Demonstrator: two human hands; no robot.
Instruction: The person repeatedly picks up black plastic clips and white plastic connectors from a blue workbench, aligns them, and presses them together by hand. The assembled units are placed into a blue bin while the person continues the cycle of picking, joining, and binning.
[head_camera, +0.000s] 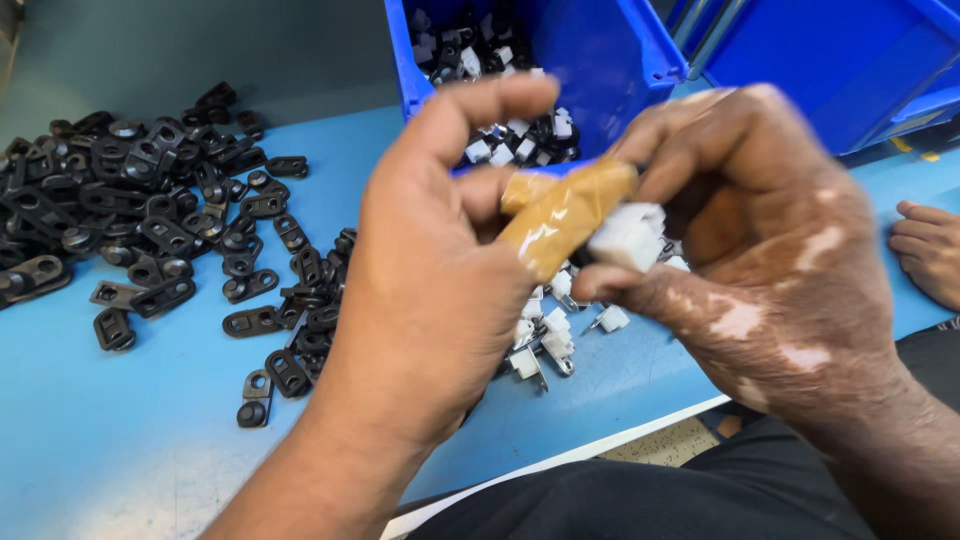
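From my remote seat I see both hands raised together over the blue counter (130, 440), meeting near the middle of the view. The left hand (430, 270) is curled, thumb up, with a finger wrapped in tan tape (565, 215) that reaches across toward the other hand; the tape looks like padding against repeated pressing. The right hand (760, 240) is pinched on a small white plastic piece (628, 238), thumb below and fingers above, the taped finger touching it. Motion blur keeps me from telling whether a metal part is already seated in that piece.

Just beneath the hands, at about 6 o'clock from them, lie loose white clips with metal tabs (545, 345) on the counter, close enough to reach without stretching. Out at 9 o'clock spreads a broad heap of black plastic clamps (150, 220), well apart from the white ones, so the two kinds stay sorted. At 12 o'clock a blue bin (620, 50) holds mixed black-and-white parts, its open front tipped toward the worker. At 3 o'clock another person's hand (930, 250) rests on the counter edge.
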